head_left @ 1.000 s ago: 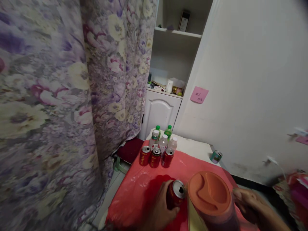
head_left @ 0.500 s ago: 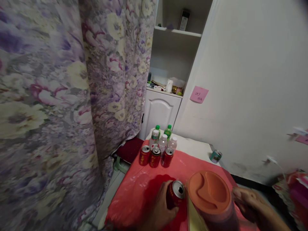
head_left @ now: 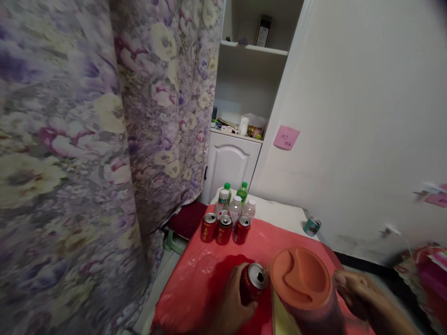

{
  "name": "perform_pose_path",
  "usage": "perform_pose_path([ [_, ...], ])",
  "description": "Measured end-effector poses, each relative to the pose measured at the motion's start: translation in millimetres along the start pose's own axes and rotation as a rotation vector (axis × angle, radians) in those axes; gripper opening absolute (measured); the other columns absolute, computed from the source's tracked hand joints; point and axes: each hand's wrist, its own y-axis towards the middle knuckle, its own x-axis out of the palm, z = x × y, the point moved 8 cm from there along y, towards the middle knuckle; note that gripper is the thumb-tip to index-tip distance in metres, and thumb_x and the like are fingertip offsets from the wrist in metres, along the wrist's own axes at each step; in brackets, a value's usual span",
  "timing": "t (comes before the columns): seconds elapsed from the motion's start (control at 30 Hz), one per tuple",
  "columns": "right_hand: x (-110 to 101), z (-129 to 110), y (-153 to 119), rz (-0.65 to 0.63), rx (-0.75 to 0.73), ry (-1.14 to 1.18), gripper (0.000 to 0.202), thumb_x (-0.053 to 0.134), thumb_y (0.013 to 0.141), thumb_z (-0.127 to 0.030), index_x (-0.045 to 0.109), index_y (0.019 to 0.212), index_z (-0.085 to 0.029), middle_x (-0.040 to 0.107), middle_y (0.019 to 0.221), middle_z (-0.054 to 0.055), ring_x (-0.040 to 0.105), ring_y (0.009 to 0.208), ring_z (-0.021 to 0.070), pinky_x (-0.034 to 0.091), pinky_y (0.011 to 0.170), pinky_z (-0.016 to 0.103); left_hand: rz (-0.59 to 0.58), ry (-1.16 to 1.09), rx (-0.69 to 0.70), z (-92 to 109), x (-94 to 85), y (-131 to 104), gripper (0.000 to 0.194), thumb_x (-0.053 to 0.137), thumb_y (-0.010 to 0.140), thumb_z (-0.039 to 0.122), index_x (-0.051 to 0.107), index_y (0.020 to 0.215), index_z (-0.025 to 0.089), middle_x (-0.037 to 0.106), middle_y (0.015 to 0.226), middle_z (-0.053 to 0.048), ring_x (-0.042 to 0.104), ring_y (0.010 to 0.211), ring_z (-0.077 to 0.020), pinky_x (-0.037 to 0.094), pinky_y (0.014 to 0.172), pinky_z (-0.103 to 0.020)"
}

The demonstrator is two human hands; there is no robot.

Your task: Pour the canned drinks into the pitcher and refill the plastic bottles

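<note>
My left hand (head_left: pixel 232 302) is wrapped round a red can (head_left: pixel 253 283) with an opened top, just above the red table cover. Close to the can's right side is a container with an orange lid (head_left: pixel 301 278). At the container's right side, my right hand (head_left: pixel 352 288) has its fingers curled; the part it grips is mostly hidden. Farther back, a red can (head_left: pixel 208 228), a dark red can (head_left: pixel 224 230) and another red can (head_left: pixel 241 230) stand in a row. Behind them are clear bottles with white caps (head_left: pixel 235 209) and green-capped bottles (head_left: pixel 242 191).
A teal can (head_left: pixel 312 226) lies tilted at the table's back right. The red cover (head_left: pixel 195 274) spreads over a pale cloth (head_left: pixel 282 209). A yellowish object (head_left: pixel 283 316) sits below the container. A floral curtain (head_left: pixel 164 116) hangs left, beside a dark red stool (head_left: pixel 186 221).
The whole view has shifted slightly. My left hand still holds the red can, and my right hand remains at the container's side.
</note>
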Motion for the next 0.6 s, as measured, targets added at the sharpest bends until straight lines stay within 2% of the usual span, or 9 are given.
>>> perform_pose_path([
  [0.17,-4,6,3,0.045,-0.030,0.018,0.064,0.054,0.078,-0.081,0.030,0.057,-0.025,0.020,0.057,-0.008,0.012,0.054,0.0100,0.010,0.051,0.030,-0.004,-0.023,0.039,-3,0.8,2,0.073,0.060,0.061,0.004,0.055,0.131,0.020,0.066,0.138,-0.009,0.058,0.133,-0.0244,0.043,0.117,-0.035],
  [0.27,-4,9,6,0.019,-0.027,0.028,0.067,0.053,0.075,-0.085,0.030,0.056,-0.025,0.021,0.053,-0.008,0.012,0.051,0.0092,0.010,0.050,0.030,-0.011,-0.038,0.043,-6,1.3,2,0.069,0.061,0.064,0.005,0.055,0.130,0.021,0.067,0.136,-0.008,0.060,0.130,-0.0242,0.046,0.114,-0.036],
  [0.5,0,-1,5,0.011,-0.029,0.023,0.067,0.053,0.075,-0.086,0.033,0.055,-0.025,0.022,0.051,-0.009,0.013,0.049,0.0081,0.008,0.050,0.030,-0.005,-0.035,0.081,-10,2.9,4,0.067,0.062,0.064,0.006,0.057,0.129,0.023,0.070,0.132,-0.006,0.063,0.127,-0.0236,0.049,0.111,-0.033],
  [0.6,1,-1,6,0.002,-0.018,0.025,0.070,0.053,0.070,-0.090,0.032,0.055,-0.025,0.022,0.053,-0.009,0.012,0.050,0.0077,0.008,0.051,0.030,-0.022,-0.050,0.092,-12,5.4,4,0.069,0.061,0.064,0.004,0.057,0.129,0.025,0.070,0.133,-0.004,0.063,0.127,-0.0230,0.049,0.111,-0.032],
])
